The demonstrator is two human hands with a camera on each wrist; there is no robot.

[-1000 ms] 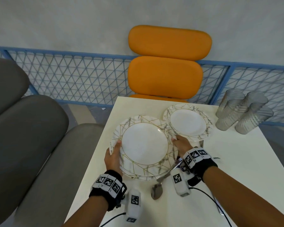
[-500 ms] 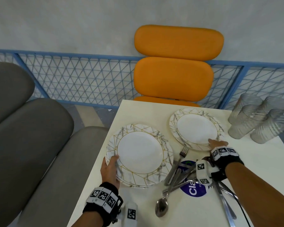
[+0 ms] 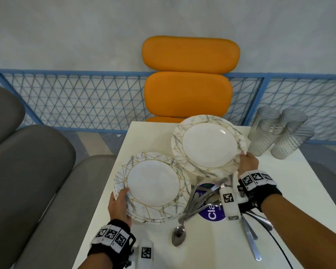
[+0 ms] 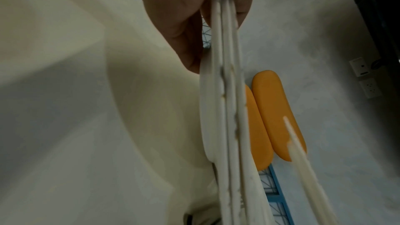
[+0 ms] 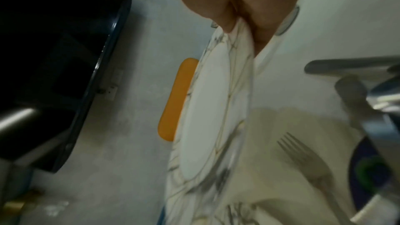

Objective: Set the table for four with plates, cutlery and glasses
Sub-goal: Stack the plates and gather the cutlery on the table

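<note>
head view: the left hand (image 3: 119, 203) grips the stack of plates (image 3: 152, 186) at its 8 o'clock edge, thumb on the top rim and fingers hidden beneath. the stack sits at the table's (image 3: 308, 200) left edge. the right hand (image 3: 247, 163) pinches the single plate (image 3: 209, 145) at its 4 o'clock rim; that plate is tilted, lifted off the table, and overlaps the stack's 1 o'clock edge. between the hands, at 5 o'clock from the single plate, the cutlery (image 3: 200, 200) lies in a loose heap over a round blue sticker (image 3: 211, 213), with a spoon (image 3: 178, 234) nearest the camera. four glasses (image 3: 279, 133) cluster at the table's 2 o'clock corner. an orange chair (image 3: 189, 74) stands at 12 o'clock, grey seats (image 3: 31, 162) at 9 o'clock.

left wrist view: the fingers (image 4: 173, 23) and thumb clamp three plate rims (image 4: 225, 91) seen edge-on, resting on the table; the orange chair (image 4: 277, 114) shows behind.

right wrist view: thumb and fingers (image 5: 262, 18) close on the patterned plate's rim (image 5: 218, 126), with a fork (image 5: 311, 165) on the table at 4 o'clock.
</note>
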